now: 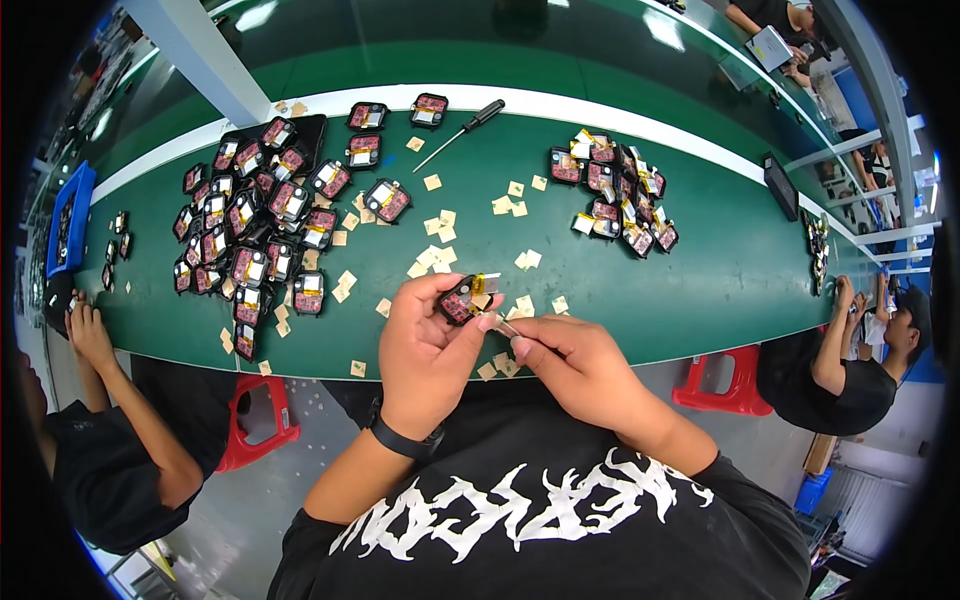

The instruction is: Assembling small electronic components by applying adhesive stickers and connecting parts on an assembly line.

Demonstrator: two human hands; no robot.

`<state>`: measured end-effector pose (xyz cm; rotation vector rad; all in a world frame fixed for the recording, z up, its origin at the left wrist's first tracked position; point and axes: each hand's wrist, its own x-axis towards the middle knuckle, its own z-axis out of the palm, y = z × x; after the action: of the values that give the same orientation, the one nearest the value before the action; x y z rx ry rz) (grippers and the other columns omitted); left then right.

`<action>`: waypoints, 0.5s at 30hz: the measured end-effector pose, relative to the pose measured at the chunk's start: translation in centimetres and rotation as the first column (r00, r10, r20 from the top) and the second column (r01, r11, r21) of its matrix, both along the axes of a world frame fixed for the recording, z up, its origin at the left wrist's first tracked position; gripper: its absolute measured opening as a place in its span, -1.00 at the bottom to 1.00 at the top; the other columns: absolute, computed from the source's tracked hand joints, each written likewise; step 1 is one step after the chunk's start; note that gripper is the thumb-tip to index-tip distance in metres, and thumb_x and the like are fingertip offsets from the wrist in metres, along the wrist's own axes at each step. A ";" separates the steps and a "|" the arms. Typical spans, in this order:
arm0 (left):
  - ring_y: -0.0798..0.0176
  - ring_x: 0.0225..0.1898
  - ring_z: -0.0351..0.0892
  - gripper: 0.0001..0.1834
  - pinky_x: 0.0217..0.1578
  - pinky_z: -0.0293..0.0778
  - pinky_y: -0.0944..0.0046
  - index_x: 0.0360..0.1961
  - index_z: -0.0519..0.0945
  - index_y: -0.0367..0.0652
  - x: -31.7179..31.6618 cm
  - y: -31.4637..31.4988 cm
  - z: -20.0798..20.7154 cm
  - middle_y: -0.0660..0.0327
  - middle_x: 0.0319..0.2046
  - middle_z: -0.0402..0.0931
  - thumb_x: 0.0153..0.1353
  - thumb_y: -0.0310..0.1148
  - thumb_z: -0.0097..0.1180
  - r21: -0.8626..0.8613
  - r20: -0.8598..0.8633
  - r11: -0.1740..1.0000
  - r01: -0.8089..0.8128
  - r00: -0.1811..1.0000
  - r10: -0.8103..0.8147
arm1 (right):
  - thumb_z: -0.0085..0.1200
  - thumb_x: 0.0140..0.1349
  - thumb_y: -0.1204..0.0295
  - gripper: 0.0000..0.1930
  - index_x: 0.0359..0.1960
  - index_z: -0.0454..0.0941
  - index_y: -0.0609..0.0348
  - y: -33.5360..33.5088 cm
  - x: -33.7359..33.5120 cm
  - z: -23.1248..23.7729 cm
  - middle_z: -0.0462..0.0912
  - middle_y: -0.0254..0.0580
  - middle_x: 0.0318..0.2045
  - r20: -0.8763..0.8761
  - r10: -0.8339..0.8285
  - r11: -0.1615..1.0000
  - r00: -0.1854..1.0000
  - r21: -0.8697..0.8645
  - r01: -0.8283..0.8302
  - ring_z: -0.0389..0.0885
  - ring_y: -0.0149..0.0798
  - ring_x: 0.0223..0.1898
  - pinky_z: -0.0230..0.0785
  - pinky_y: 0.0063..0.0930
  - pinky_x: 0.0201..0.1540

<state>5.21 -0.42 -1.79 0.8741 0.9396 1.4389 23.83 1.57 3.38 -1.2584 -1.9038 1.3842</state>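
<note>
My left hand (425, 345) is closed around a small black electronic housing (457, 300), tilted, with a red circuit board inside. A silver piece with yellow tape (487, 284) stands out from its far right side. In my right hand (575, 362) a slim metal tool (507, 328) is pinched, its tip by the near edge of the housing and my left thumb. My fingers hide most of the tool, so its exact kind does not show. Around both hands lie small square beige pieces (524, 305) on the green table (700, 300).
A large heap of similar black housings (245, 215) lies on the left, a smaller cluster (610, 190) far right of centre. Past my hands rests a screwdriver (470, 128). A blue bin (70, 220) stands far left. Other people (130, 430) sit on either side; red stools (725, 383) flank me.
</note>
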 end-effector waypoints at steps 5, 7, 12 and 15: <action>0.14 0.17 0.64 -0.55 0.16 0.61 0.22 0.21 0.29 -0.33 0.1 0.0 0.3 -0.03 0.11 0.50 0.36 -0.75 0.10 -0.003 0.019 1.000 -0.012 1.000 0.012 | 0.07 0.46 0.48 -0.75 0.08 0.65 0.32 0.2 0.7 0.0 0.60 -0.02 -0.41 0.006 -0.032 0.999 0.999 0.012 0.032 0.58 -0.09 -0.38 0.42 -0.26 -0.26; 0.02 0.17 0.65 -0.53 0.19 0.59 0.13 0.22 0.30 -0.33 0.2 0.0 0.5 -0.01 0.10 0.49 0.34 -0.77 0.10 -0.030 0.012 0.999 -0.017 1.000 0.017 | 0.08 0.45 0.49 -0.74 0.08 0.65 0.32 0.3 0.8 0.3 0.59 -0.02 -0.42 0.010 -0.041 0.999 0.999 0.017 0.041 0.57 -0.11 -0.38 0.42 -0.28 -0.26; 0.04 0.18 0.64 -0.59 0.17 0.61 0.16 0.23 0.31 -0.34 0.0 -0.1 0.3 -0.02 0.11 0.49 0.41 -0.71 0.05 -0.033 -0.023 0.999 0.006 1.000 -0.007 | 0.18 0.39 0.49 -0.71 0.10 0.66 0.29 0.3 0.3 0.7 0.56 -0.08 -0.44 0.070 -0.062 0.998 0.996 0.038 0.060 0.54 -0.17 -0.44 0.39 -0.32 -0.31; 0.06 0.19 0.63 -0.62 0.17 0.61 0.17 0.23 0.31 -0.34 0.1 -0.1 0.2 -0.02 0.12 0.50 0.44 -0.68 0.03 -0.028 -0.027 1.000 0.009 1.000 -0.010 | 0.23 0.37 0.47 -0.70 0.09 0.67 0.27 0.3 0.0 0.5 0.59 -0.08 -0.43 0.073 -0.099 0.995 0.992 -0.001 0.099 0.55 -0.21 -0.45 0.40 -0.34 -0.34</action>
<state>5.32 -0.54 -1.57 0.8778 0.9723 1.4054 23.85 1.88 3.93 -1.4032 -1.8597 1.3090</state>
